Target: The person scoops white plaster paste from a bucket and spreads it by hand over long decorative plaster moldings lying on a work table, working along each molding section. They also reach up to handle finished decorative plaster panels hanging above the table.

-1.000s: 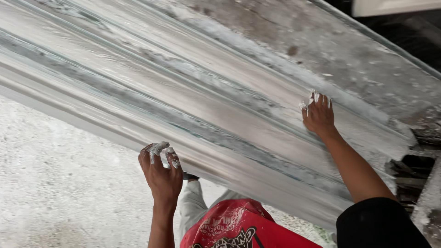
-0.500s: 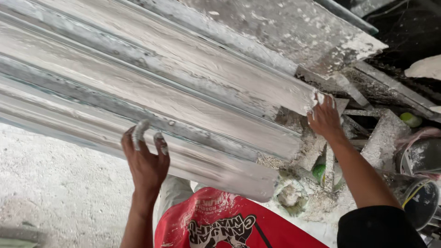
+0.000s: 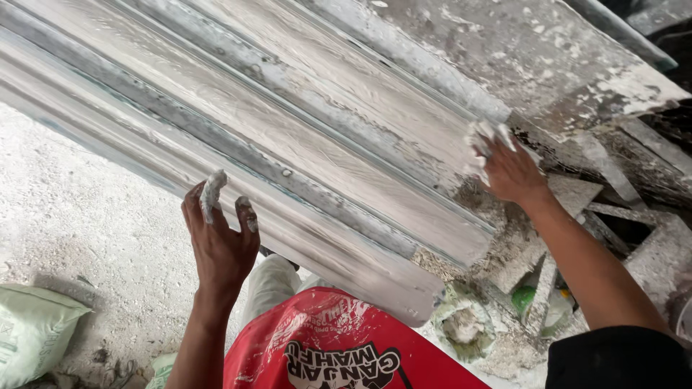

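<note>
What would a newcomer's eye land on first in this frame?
First, the long ribbed moulding form, caked in white plaster, running diagonally from the upper left to a cut end at lower centre. Next, the two plaster-smeared hands: the left hand open against its near lower edge, the right hand pressed on the ridge near its far end. Below them, the red printed apron fills the bottom centre, with a pale green sack at lower left.

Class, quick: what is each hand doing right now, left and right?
Left hand: open, plaster-coated fingers spread against the near edge of the long moulded plaster panel, holding nothing.
Right hand: open, fingers pressed on the panel's far end.
</note>
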